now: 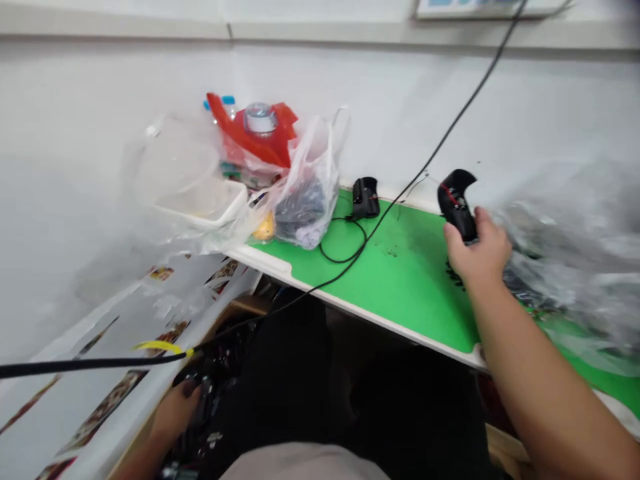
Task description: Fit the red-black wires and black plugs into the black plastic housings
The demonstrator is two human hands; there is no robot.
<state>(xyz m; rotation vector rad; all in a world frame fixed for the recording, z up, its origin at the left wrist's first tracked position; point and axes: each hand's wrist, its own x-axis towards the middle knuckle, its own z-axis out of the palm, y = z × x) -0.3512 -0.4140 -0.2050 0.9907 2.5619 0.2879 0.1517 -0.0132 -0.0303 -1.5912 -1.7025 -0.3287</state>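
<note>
My right hand [483,247] is raised over the right side of the green table top [400,267]. It grips a black curved plastic housing [456,207] by its lower end; red wire and small bits show inside the curve. Low on the left, my left hand [175,410] reaches into a box [143,433] full of dark shiny parts [213,437]. Its thumb and fingers close on a dark piece there, too blurred to name. Another black housing [366,197] stands at the table's back edge, close to a looped black cable [345,260].
A black cord [450,130] slants across the view, with a yellow tie [165,347] on it. Plastic bags [310,193], a white tub [210,207] and a tape roll [260,119] on red plastic crowd the back left. Clear plastic wrapping [580,247] covers the right side.
</note>
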